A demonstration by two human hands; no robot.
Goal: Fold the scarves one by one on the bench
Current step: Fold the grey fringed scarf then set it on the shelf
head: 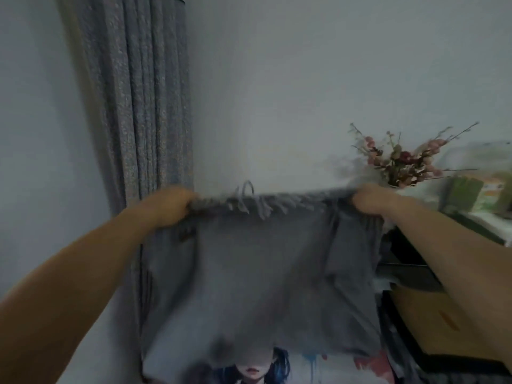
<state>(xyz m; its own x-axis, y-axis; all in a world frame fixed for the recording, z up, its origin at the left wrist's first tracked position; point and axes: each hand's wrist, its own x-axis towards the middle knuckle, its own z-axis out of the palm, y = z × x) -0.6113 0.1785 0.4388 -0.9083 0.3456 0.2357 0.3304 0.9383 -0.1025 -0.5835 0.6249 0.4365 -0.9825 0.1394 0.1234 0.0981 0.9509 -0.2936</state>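
A grey fringed scarf (257,278) hangs in the air in front of me, stretched wide and doubled over, its fringe along the top edge. My left hand (169,207) grips the top left corner. My right hand (371,199) grips the top right corner, where the cloth bunches into a vertical pleat. The scarf's lower edge hangs blurred over a printed picture. The bench is hidden behind the scarf.
A grey curtain (144,106) hangs at the left against a pale wall. At the right stand dried pink flowers (401,159), a dark shelf unit (410,261) and a cardboard box (432,322). A printed picture (304,367) shows below the scarf.
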